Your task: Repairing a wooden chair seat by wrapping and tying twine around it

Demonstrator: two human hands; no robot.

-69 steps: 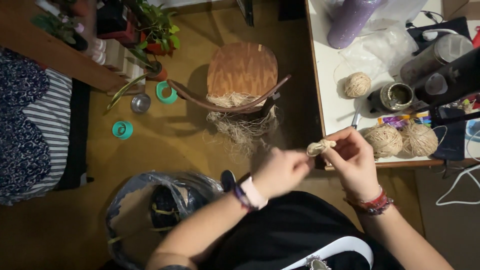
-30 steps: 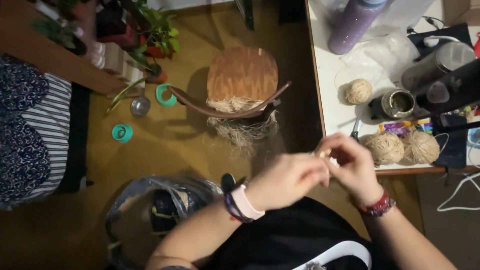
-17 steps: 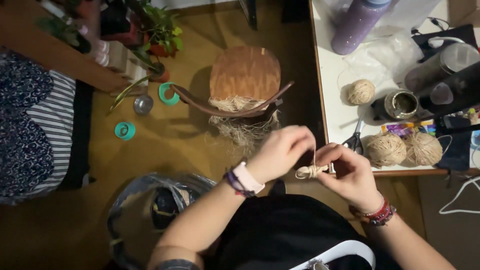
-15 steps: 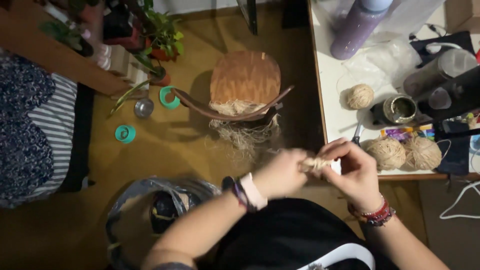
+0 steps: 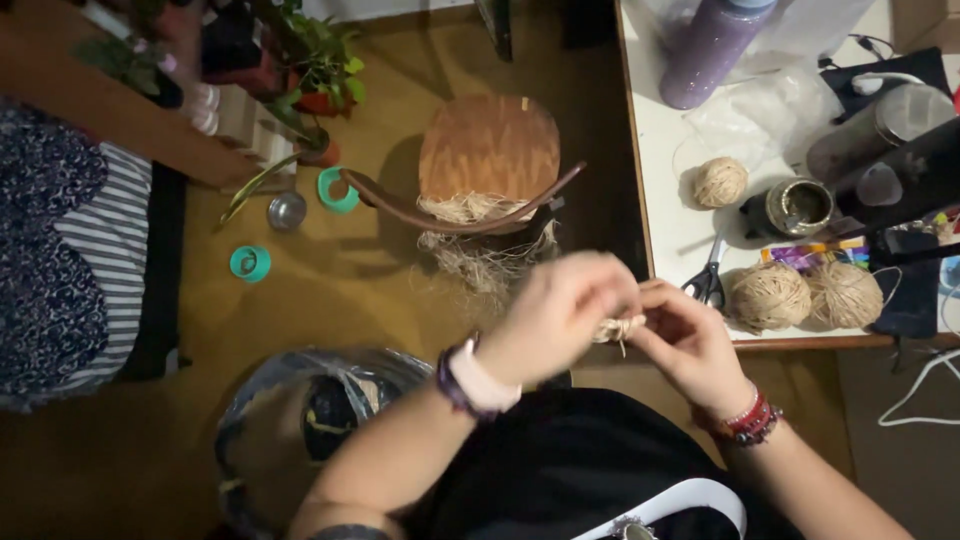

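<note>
Left hand point(image 5: 560, 315) and right hand point(image 5: 690, 340) meet, both pinched closed on a small twine bundle point(image 5: 617, 328), just off the tabletop point(image 5: 665, 190) edge. Beyond, on the tabletop: scissors point(image 5: 708, 280), twine balls point(image 5: 768, 296).

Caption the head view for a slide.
Both hands, left and right, pinch a small twine bundle beside the white table.

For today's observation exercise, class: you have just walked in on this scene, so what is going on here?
A person seated above a brown floor holds a small bundle of straw-coloured fibre between both hands, the left hand curled over it and the right hand pinching it from the other side. Beside them, a white table carries three balls of twine, scissors and a purple bottle. A wooden stool draped with loose fibre stands ahead.
</note>
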